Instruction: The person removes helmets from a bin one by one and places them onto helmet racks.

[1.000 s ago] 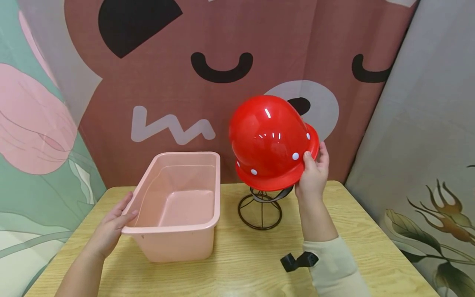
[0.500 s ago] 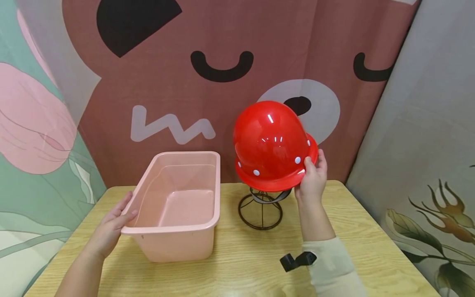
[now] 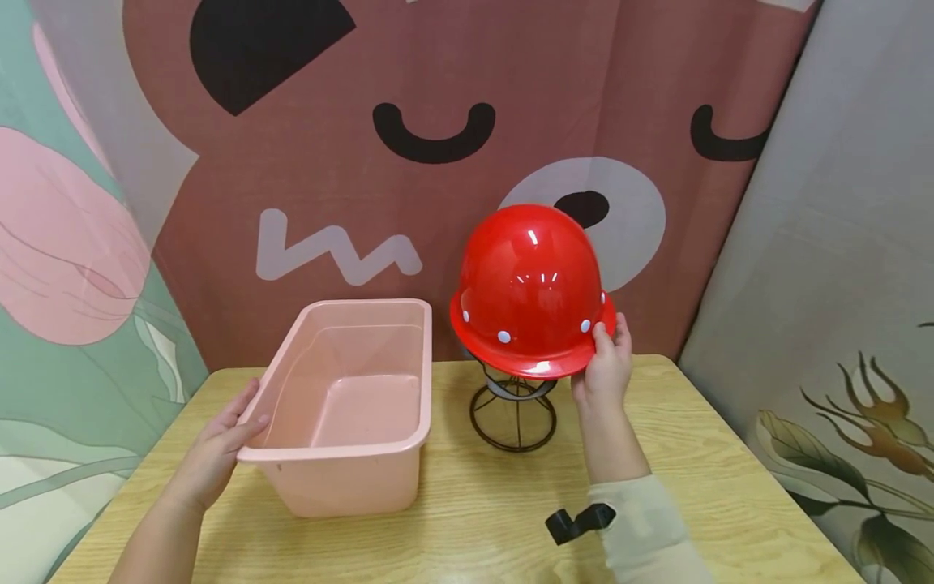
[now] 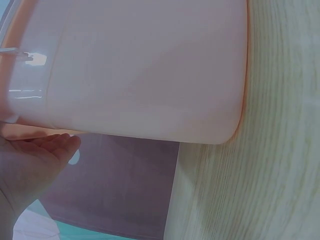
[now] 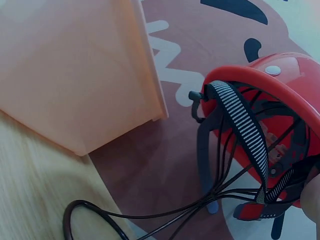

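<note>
A red hard hat (image 3: 531, 284) sits over a dark wire stand (image 3: 514, 416) on the right side of the table, its brim nearly level. My right hand (image 3: 606, 369) pinches the brim at its right side, thumb on top. In the right wrist view the hat's striped chin strap (image 5: 242, 125) hangs beneath the brim, and the stand's wires run up inside the shell. My left hand (image 3: 215, 446) holds the front left rim of a pink plastic tub (image 3: 343, 478), thumb over the edge and fingers outside. In the left wrist view its fingers (image 4: 57, 146) lie under the rim.
The wooden table (image 3: 481, 527) carries the tub and the stand side by side with a narrow gap between. A printed curtain (image 3: 467, 81) hangs right behind the table's back edge. A black wrist mount (image 3: 580, 521) sticks out from the right sleeve (image 3: 649, 519).
The hard hat has come down and levelled out from a tilt over the stand, my right hand lowering with it and shifting slightly left. My left hand and the tub stay put.
</note>
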Demonstrator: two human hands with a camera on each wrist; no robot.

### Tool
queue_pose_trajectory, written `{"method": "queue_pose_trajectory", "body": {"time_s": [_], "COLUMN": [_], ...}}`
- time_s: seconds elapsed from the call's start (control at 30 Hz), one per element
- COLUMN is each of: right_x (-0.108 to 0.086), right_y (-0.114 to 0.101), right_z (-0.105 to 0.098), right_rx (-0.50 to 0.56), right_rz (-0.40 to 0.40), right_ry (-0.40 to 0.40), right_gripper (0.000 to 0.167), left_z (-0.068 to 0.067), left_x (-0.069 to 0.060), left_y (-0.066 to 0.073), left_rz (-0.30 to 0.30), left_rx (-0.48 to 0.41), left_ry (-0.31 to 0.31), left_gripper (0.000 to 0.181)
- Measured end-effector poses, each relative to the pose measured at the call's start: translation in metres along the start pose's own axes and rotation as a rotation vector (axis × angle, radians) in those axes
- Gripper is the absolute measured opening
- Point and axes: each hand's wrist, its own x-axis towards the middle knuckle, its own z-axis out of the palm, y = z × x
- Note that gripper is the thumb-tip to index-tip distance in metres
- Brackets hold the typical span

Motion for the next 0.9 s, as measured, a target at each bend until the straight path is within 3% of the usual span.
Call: {"method": "queue_pose_trajectory", "body": {"time_s": [0.3, 0.9], "right_x": [-0.01, -0.02], "right_y": [0.013, 0.02], "right_z": [0.002, 0.003], "right_rx": [-0.039, -0.103], "right_rz": [-0.051, -0.125], "right_ry": [0.051, 0.034], "right_gripper": [0.06, 0.062], "left_z": [0.0, -0.002], "left_x": [0.0, -0.001], "left_y": [0.0, 0.002], "left_rz": [-0.011, -0.024], "left_rx": [0.002, 0.011], "left_ry": [-0.007, -0.005], "left_gripper": [0.074, 0.073]}}
